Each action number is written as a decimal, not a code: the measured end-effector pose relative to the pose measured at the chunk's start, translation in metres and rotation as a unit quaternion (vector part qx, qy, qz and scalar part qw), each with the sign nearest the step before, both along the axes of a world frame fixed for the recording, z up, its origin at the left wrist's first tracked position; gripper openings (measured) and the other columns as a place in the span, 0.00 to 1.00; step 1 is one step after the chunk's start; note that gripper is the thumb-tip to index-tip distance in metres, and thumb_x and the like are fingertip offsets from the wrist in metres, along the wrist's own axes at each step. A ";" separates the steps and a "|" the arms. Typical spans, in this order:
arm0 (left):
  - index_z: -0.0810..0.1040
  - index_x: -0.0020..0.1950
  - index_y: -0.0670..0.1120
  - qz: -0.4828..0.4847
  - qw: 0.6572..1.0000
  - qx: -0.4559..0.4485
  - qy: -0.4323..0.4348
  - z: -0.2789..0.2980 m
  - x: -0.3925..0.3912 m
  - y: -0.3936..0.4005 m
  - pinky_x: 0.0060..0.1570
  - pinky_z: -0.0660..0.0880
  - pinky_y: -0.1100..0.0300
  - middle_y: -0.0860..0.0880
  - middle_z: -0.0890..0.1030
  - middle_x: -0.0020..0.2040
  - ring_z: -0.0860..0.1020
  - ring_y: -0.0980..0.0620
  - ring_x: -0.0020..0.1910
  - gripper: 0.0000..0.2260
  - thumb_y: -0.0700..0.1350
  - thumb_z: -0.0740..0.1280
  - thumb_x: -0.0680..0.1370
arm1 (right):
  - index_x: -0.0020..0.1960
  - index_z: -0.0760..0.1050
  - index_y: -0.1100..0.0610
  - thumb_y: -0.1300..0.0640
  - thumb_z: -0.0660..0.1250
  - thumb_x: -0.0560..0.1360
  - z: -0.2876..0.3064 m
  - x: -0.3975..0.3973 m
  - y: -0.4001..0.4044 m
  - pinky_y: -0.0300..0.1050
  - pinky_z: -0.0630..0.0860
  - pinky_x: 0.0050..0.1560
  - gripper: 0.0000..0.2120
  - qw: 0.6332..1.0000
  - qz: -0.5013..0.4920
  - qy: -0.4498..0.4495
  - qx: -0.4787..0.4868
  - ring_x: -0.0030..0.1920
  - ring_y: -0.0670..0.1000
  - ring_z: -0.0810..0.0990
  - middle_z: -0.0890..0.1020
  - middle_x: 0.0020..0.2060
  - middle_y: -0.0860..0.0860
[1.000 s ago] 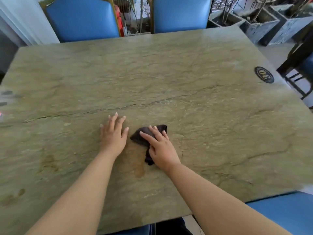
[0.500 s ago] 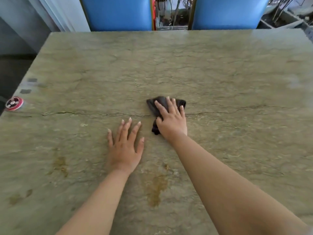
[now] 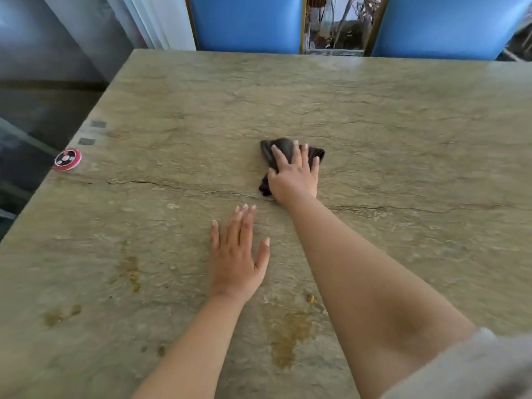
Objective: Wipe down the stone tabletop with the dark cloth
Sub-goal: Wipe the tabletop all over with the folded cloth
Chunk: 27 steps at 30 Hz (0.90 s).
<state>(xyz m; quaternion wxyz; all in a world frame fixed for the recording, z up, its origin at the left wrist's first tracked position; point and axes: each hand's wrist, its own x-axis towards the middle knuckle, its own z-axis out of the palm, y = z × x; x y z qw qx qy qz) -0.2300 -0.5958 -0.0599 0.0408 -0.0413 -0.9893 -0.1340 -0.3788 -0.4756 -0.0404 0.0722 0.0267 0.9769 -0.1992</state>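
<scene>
The greenish stone tabletop (image 3: 388,145) fills most of the view, with a long crack running across its middle. A crumpled dark cloth (image 3: 270,152) lies just beyond the crack near the centre. My right hand (image 3: 296,177) presses flat on the cloth with fingers spread over it; parts of the cloth stick out ahead of and left of the palm. My left hand (image 3: 237,254) rests flat on the bare stone nearer to me, fingers apart, holding nothing. Brownish stains (image 3: 288,338) mark the stone near my forearms, and more stains (image 3: 129,272) lie to the left.
A small round red-and-black disc (image 3: 67,159) sits at the table's left edge, next to two grey square marks (image 3: 92,132). Two blue chairs (image 3: 247,21) (image 3: 449,24) stand against the far edge. Dark floor lies beyond the left edge.
My right hand has pushed the cloth away from me across the crack toward the far side. The left hand stayed flat on the stone. The view has shifted left and forward.
</scene>
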 end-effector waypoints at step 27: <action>0.76 0.63 0.45 -0.004 0.994 0.111 -0.012 0.012 0.007 -0.010 0.71 0.52 0.34 0.42 0.71 0.68 0.65 0.41 0.72 0.26 0.56 0.49 0.75 | 0.45 0.86 0.53 0.74 0.55 0.67 0.053 0.233 0.071 0.35 0.65 0.66 0.25 0.878 0.109 -0.277 -0.374 0.60 0.39 0.76 0.83 0.55 0.42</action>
